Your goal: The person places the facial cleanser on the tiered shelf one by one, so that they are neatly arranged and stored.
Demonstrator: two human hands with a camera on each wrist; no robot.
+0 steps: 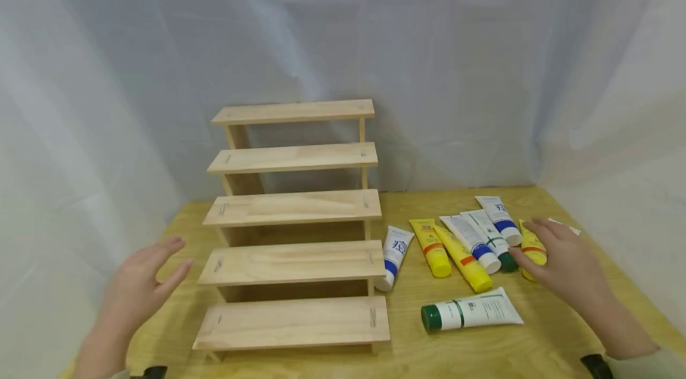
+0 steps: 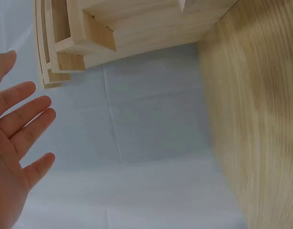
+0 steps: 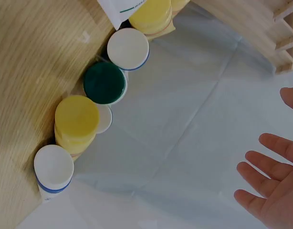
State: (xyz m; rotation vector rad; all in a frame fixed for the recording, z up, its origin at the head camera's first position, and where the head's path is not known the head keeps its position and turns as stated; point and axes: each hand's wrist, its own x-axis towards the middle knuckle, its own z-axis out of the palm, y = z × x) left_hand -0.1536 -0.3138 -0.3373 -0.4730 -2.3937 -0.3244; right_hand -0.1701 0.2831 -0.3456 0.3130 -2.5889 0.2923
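Observation:
My left hand (image 1: 140,283) hovers to the left of a stepped wooden rack (image 1: 292,263), fingers extended and holding nothing. In the left wrist view its fingers (image 2: 29,129) are spread. On the right, my right hand (image 1: 563,260) is raised over the tubes, fingers loosely straight and nothing in its grasp. Closest to it in the head view is a yellow tube (image 1: 532,248), partly covered by the hand. Left of that lie white tubes with blue caps (image 1: 489,262), a white tube with a green cap (image 1: 506,261) and yellow tubes (image 1: 431,248). The right wrist view shows their caps, including a green cap (image 3: 104,82).
The rack's five-step front faces me, with bare shelves. A white-and-blue tube (image 1: 396,254) leans close to its right side. A green-capped white tube (image 1: 471,311) lies crosswise nearer me. A pale sheet (image 1: 455,69) hangs behind and beside the wooden table (image 1: 418,361).

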